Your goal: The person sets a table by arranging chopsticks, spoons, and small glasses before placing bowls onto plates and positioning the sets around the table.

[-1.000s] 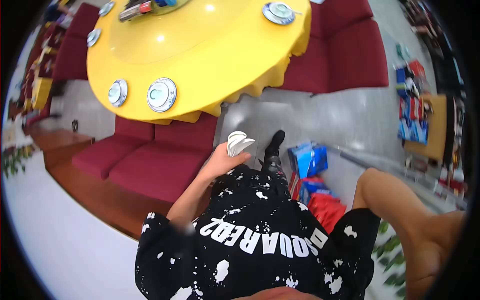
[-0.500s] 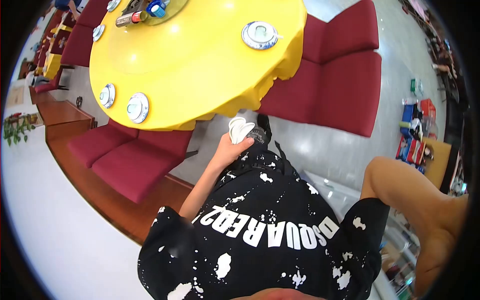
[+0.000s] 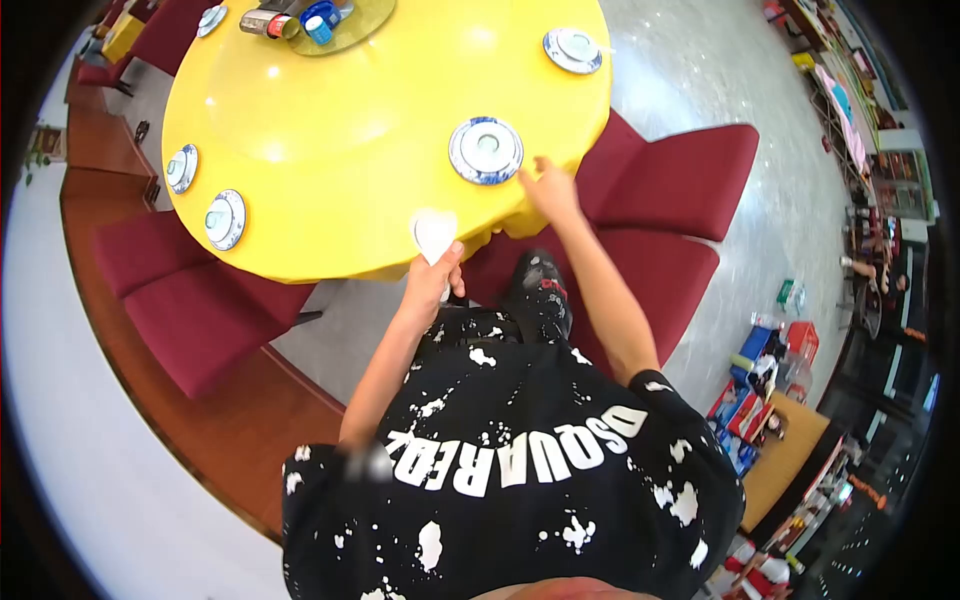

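My left hand is closed around white soup spoons, held just off the near table edge; blur hides how many. My right hand hovers at the rim of a blue-patterned plate on the yellow tablecloth. Its fingers are apart and nothing shows between them. A smaller pale dish or cup rests in the middle of that plate. Farther right on the table is another plate with similar dishware and what looks like a white spoon handle sticking out.
Place settings stand on the left. A glass turntable carries a bottle and a blue container. Red chairs flank me. Boxes and goods lie at right.
My right arm has come from the far right to the table. A plate with dishware now sits where bare cloth showed. My left hand's spoons are nearer the edge, and the view has shifted.
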`<state>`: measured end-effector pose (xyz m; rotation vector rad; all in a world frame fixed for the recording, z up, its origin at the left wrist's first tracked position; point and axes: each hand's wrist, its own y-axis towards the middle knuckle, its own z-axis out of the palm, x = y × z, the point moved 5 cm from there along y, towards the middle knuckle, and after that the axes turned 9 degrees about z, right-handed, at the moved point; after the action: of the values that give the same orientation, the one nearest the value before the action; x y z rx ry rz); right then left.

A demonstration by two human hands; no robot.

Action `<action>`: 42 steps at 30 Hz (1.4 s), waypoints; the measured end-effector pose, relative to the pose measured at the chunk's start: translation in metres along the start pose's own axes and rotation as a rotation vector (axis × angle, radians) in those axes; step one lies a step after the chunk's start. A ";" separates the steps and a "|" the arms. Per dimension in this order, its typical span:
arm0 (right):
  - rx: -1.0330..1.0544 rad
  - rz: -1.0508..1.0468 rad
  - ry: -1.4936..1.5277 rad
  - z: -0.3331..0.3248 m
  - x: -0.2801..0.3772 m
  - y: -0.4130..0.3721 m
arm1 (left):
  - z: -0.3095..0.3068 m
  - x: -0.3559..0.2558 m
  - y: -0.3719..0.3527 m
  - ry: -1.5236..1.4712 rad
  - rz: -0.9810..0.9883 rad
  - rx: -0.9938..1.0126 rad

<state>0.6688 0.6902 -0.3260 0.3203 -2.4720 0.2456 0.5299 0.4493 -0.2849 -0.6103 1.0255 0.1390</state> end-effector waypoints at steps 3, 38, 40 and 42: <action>0.274 0.132 -0.166 0.066 -0.037 0.017 | 0.018 0.011 0.029 -0.042 -0.041 -0.201; 0.212 -0.184 -0.376 -0.103 -0.139 0.459 | 0.108 0.063 0.113 -0.088 -0.154 -0.703; 0.221 -0.176 -0.370 -0.101 -0.138 0.459 | 0.109 0.065 0.115 -0.100 -0.165 -0.707; 0.238 -0.222 -0.375 -0.088 -0.143 0.463 | 0.109 0.071 0.118 -0.098 -0.157 -0.637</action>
<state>0.6974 1.1778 -0.3895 0.8003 -2.7450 0.4181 0.6040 0.5936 -0.3521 -1.2459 0.8266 0.3604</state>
